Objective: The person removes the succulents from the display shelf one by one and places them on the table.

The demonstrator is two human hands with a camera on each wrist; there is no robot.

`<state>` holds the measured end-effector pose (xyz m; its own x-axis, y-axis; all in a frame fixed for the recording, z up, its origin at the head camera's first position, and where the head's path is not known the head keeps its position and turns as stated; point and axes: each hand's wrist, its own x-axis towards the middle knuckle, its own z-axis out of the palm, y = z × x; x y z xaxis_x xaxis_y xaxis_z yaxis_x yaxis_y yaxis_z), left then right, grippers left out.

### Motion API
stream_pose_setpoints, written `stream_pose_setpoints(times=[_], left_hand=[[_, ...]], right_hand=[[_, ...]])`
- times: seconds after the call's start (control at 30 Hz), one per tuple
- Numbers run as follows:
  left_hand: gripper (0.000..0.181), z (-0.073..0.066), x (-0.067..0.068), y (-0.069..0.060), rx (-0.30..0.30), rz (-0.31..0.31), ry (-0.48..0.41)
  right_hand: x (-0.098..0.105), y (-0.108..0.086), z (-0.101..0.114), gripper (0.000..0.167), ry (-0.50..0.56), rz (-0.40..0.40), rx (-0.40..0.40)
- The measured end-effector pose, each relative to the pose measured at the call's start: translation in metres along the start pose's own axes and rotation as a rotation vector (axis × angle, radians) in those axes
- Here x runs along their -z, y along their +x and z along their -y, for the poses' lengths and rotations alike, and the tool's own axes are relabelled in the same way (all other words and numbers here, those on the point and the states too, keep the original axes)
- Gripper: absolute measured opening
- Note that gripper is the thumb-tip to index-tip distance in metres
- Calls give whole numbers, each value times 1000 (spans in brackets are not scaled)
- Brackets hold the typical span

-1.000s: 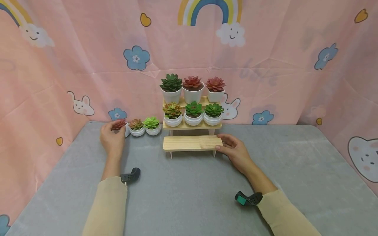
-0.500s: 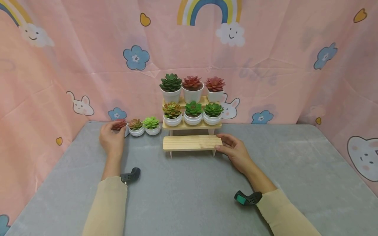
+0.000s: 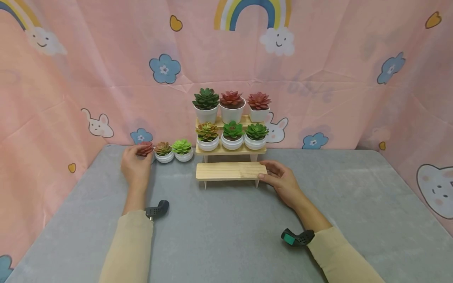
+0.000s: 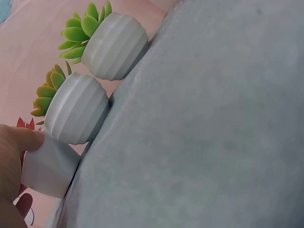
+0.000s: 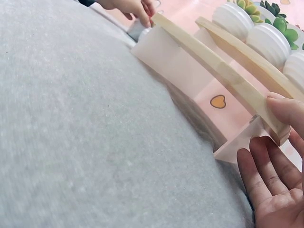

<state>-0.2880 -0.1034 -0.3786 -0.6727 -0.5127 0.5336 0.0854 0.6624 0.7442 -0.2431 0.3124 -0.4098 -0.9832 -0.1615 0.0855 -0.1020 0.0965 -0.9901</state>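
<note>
My left hand (image 3: pixel 136 165) holds a small potted red succulent (image 3: pixel 146 148) between thumb and fingers. In the left wrist view its white pot (image 4: pixel 50 166) looks to stand on the grey table. Beside it are an orange-green succulent (image 3: pixel 163 151) and a light green succulent (image 3: pixel 182 150), both in ribbed white pots. My right hand (image 3: pixel 281 182) grips the right end of the bottom wooden step (image 3: pixel 226 171) of a tiered stand. In the right wrist view the thumb (image 5: pixel 285 108) lies on the step's edge, with the other fingers by the white leg (image 5: pixel 240 142).
Potted succulents fill the stand's upper tiers: dark green (image 3: pixel 206 102) and two red ones on top, yellow-green (image 3: pixel 208 135) and two green ones on the middle step. Behind the grey table (image 3: pixel 219 236) hangs a pink printed cloth (image 3: pixel 318 59), close to the pots.
</note>
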Motion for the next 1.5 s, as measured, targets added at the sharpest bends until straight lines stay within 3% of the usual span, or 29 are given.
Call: stream_pose_setpoints(times=[0.4,0.57,0.77,1.0,1.17,1.3,1.5], left_hand=[[21,-1,1,-1,6,-4,39],[22,-4,4,1,0,51,34],[26,-14,8,3,33,106,11],[32,-44,13,10,-5,120,-40],[42,-75,17,10,-47,248,-72],[48,-100,16,2,-123,355,-92],[51,-126,9,-15,-259,411,-159]], right_hand=[[0,0,0,54,-22,-8,-12],[0,0,-1,53,-20,-7,-15],[0,-1,0,53,-19,-5,-12],[-1,-2,1,53,-20,-5,-16],[-1,-1,2,54,-33,-14,-18],[-1,-1,2,54,-37,-16,-21],[-1,-1,3,54,-48,-15,-24]])
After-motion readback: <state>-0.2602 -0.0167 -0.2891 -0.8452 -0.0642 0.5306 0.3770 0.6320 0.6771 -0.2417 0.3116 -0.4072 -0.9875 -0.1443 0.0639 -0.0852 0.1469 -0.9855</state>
